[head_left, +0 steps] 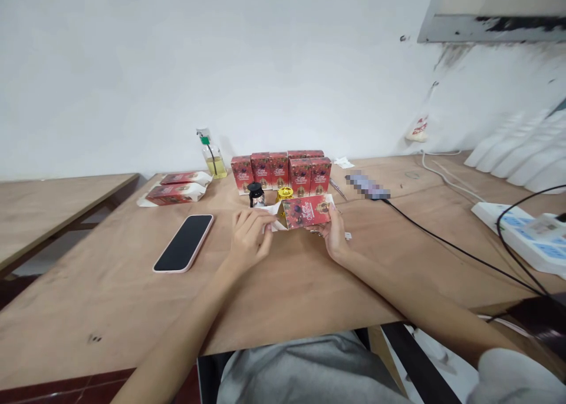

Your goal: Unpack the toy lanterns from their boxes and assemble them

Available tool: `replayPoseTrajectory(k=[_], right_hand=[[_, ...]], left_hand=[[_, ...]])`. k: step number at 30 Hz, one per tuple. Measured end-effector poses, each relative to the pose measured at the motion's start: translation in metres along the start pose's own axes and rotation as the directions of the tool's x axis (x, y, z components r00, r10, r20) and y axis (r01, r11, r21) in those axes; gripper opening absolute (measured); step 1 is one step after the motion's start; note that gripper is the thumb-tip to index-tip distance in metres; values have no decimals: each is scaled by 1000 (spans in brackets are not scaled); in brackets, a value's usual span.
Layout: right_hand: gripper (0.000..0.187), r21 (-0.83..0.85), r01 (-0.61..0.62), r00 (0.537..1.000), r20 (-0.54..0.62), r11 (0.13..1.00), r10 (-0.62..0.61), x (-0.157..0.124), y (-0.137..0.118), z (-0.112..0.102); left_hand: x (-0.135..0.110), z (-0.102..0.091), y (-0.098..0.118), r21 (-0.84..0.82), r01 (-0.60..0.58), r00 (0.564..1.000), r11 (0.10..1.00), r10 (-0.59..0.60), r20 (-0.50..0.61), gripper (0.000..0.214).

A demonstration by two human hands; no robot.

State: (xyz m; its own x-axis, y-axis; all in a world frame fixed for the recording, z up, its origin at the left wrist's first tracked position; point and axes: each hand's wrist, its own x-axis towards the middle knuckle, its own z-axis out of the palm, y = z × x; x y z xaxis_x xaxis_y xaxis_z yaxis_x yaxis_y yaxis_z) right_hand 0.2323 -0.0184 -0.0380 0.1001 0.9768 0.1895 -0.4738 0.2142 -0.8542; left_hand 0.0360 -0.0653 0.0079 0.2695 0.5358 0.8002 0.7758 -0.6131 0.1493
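Via the head feed I note the box (309,210) held lengthwise above the worktop (283,298), between its far and near edges. Right hand (335,234) is clamped on one end, presumably steadying it so the open mouth faces left hand (250,239); that hand's fingers bend at the flap (275,225), though whether they pinch I cannot tell. Hands apart, forearms converging over the near edge. Standing boxes (279,173) line the far edge, probably to keep the front free.
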Motion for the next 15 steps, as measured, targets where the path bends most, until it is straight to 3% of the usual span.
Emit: replayPoseTrajectory(k=[2, 6, 11, 15], right_hand=[[41, -22, 24, 1000, -8, 999, -24, 0, -1, -1], [41, -76, 51, 999, 6, 996, -51, -1, -2, -1], [45, -221, 124, 992, 61, 967, -113, -4, -2, -4], [46, -438, 318, 947, 182, 841, -264, -12, -7, -4]], left_hand=[[5, -5, 2, -136, 89, 990, 987, -72, 121, 17], [14, -9, -2, -319, 307, 927, 896, -207, 312, 23], [14, -5, -8, -358, 441, 865, 823, -284, 413, 34], [10, 1, -16, -294, 471, 842, 832, -324, 432, 30]])
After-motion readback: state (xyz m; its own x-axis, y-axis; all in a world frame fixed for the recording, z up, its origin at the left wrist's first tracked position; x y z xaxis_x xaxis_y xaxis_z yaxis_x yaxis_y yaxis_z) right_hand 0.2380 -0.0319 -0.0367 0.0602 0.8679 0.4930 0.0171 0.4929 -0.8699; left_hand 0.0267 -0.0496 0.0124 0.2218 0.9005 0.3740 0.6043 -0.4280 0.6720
